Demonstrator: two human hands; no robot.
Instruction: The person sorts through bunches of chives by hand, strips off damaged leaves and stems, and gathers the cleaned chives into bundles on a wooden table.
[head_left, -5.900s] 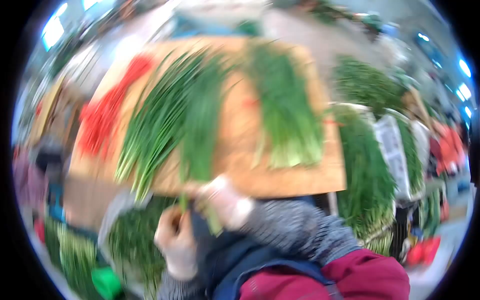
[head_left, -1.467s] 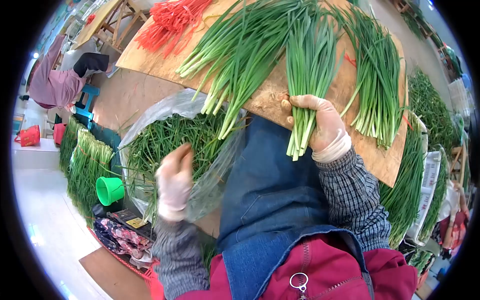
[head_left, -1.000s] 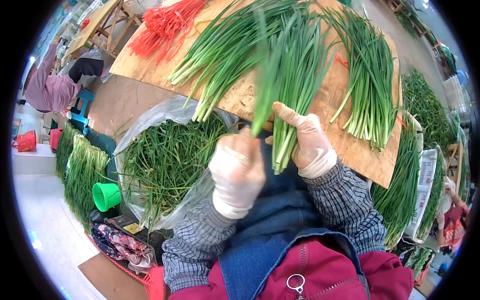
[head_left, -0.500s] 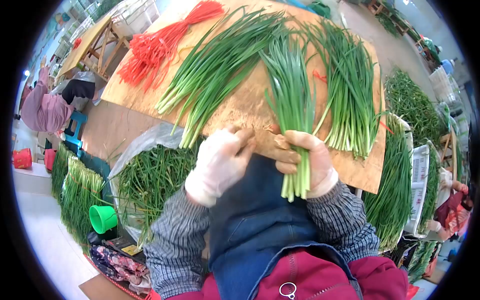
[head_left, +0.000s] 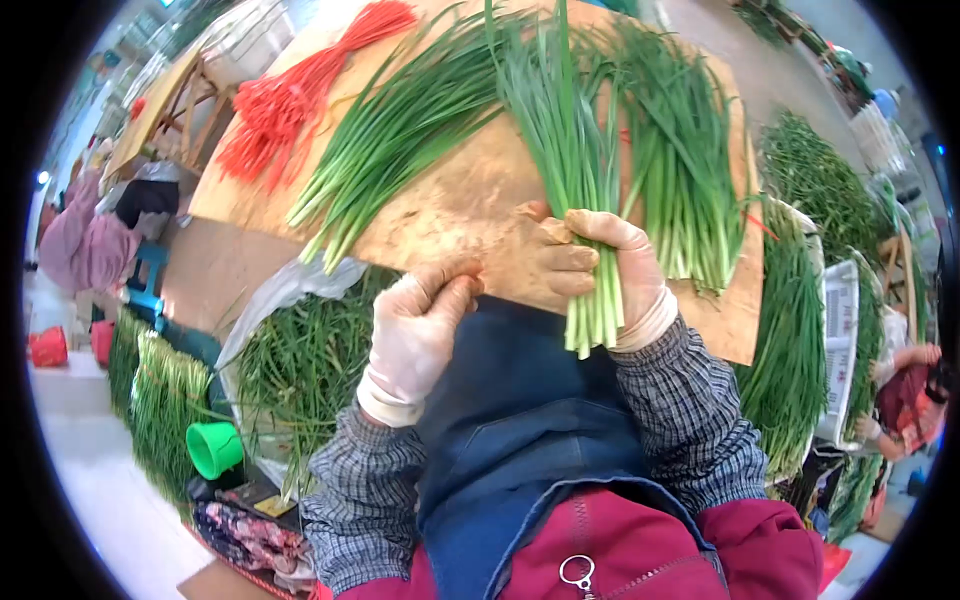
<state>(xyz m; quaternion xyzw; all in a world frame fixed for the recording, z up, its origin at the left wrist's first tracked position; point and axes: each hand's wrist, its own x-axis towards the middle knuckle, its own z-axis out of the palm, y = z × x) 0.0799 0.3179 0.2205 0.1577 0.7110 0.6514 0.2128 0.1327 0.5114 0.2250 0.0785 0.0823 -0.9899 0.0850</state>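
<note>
My right hand, in a pale glove, is wrapped round a bunch of garlic chives near its white stem ends. The stems stick out below the fist and the green leaves reach away over the wooden board. My left hand, gloved too, is closed in a pinch at the board's near edge. Whatever its fingertips hold, if anything, is too small to make out. A loose pile of chives lies left of the held bunch, and another pile lies to the right.
A heap of red ties lies on the board's far left. Below it stands a plastic-lined container of loose greens, beside a green bucket. More chives and a white crate stand at right. Other people are at both sides.
My left hand has moved slightly left and down, away from the bunch. My right hand has lifted the bunch slightly, up and away from my body. The view has shifted a little.
</note>
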